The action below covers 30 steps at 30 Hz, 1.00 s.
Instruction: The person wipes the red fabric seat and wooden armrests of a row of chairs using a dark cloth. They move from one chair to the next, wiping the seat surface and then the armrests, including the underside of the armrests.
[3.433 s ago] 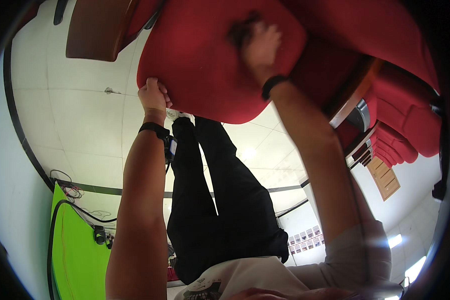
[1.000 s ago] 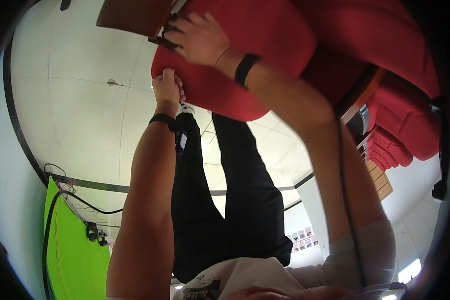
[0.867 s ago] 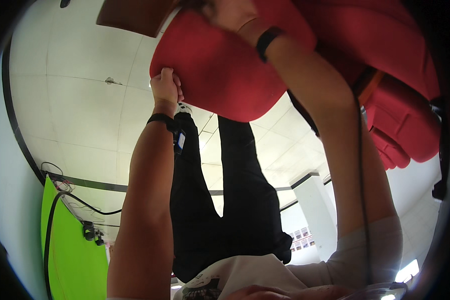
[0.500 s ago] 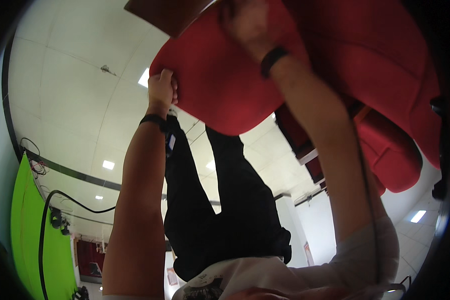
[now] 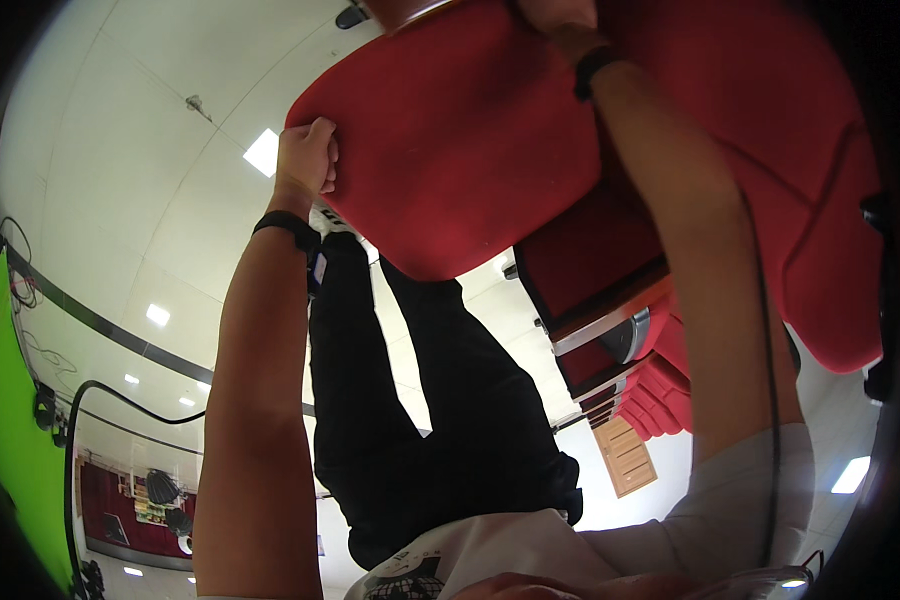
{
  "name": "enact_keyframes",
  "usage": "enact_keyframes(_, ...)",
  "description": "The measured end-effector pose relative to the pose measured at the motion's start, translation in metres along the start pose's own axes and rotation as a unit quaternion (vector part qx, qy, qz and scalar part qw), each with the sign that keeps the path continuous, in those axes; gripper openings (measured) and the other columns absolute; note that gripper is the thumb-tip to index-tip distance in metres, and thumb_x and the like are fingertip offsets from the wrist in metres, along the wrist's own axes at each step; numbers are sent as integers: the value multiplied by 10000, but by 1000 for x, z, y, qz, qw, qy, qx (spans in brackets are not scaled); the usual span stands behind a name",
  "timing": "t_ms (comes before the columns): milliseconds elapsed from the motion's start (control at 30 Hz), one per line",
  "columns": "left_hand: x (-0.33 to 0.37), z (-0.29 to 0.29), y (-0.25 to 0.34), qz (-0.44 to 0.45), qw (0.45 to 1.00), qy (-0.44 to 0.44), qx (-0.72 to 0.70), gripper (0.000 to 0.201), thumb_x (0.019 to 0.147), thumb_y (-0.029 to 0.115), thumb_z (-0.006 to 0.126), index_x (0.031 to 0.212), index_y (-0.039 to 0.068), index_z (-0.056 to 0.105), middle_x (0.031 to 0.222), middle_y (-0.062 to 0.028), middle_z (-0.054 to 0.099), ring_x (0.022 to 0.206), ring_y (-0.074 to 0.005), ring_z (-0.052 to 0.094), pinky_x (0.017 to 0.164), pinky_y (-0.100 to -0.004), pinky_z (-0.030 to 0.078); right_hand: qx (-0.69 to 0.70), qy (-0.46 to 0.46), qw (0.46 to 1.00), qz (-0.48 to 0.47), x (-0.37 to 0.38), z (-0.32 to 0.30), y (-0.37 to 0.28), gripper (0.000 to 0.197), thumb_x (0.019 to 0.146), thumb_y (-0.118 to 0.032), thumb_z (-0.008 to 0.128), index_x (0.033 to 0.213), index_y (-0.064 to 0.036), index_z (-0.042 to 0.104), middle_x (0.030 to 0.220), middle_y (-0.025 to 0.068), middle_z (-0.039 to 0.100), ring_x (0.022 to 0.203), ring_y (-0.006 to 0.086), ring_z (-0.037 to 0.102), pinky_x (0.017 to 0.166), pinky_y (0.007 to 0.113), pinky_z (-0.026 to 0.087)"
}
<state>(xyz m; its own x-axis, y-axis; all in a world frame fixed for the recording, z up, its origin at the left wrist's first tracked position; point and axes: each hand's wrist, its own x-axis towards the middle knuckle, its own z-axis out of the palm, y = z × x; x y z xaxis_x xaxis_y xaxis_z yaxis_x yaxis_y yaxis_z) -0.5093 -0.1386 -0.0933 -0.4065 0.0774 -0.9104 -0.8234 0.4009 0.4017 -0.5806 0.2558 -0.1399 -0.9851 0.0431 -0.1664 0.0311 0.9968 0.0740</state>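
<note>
A red padded chair seat (image 5: 440,150) with a rounded edge fills the upper middle. At its left edge, my left hand (image 5: 308,155) is closed with the fingers curled over the rim. My right hand (image 5: 560,14) is at the seat's far right, close to where it meets the red backrest (image 5: 760,90). The top of the picture cuts off that hand, so its fingers do not show. Part of a brown wooden panel (image 5: 402,10) lies over the far edge of the seat.
Right of my legs stands a dark red panel with a wooden edge (image 5: 595,265). Beyond it run rows of red seats (image 5: 658,395) and a wooden door (image 5: 625,458). A green screen (image 5: 15,420) and a bent black tube (image 5: 72,470) are at the left.
My right hand has moved up and right, toward the backrest. The wooden panel shows less at the top. My left hand keeps its hold on the seat edge while the whole view has shifted.
</note>
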Motion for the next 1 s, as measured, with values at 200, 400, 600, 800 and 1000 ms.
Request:
enact_keyframes(200, -4, 1, 2, 19, 999, -7, -36, 417, 981, 306, 593, 667, 33, 615, 548, -57, 553, 455, -181, 552, 430, -348, 474, 44, 75, 989, 116, -19, 5, -18, 304, 939, -235, 676, 1167, -78, 801, 1204, 185, 785, 1140, 367, 722, 1016, 474, 559)
enact_keyframes(400, -7, 9, -22, 96, 995, 40, -14, 370, 964, 291, 603, 725, 23, 690, 597, -101, 642, 512, -233, 640, 525, -388, 549, 136, 73, 988, -25, -70, -42, -145, 270, 967, -244, 648, 982, -32, 814, 994, 238, 770, 1009, 436, 721, 967, 533, 570)
enact_keyframes(600, -26, 12, -74, 290, 891, 216, 276, 342, 938, 363, 715, 782, 66, 785, 803, -215, 749, 740, -455, 714, 689, -538, 574, 220, 84, 911, -339, -80, -53, -288, 165, 924, -269, 690, 1014, -175, 792, 1057, 35, 766, 1124, 262, 707, 949, 466, 552)
enact_keyframes(800, -88, -9, -129, 171, 967, 51, 184, 429, 962, 464, 763, 901, 41, 723, 783, -163, 738, 783, -393, 737, 725, -496, 570, 190, -81, 913, -352, -42, -87, -304, 174, 942, -314, 688, 933, -197, 816, 996, 40, 763, 1014, 308, 737, 883, 472, 575)
enact_keyframes(1000, -95, 3, -131, 129, 990, -1, 60, 618, 832, 611, 890, 974, 32, 727, 861, -122, 752, 829, -315, 744, 772, -430, 571, 117, -145, 968, -166, -9, -122, -318, 284, 964, -281, 655, 1020, -60, 824, 980, 226, 758, 966, 430, 712, 914, 531, 589)
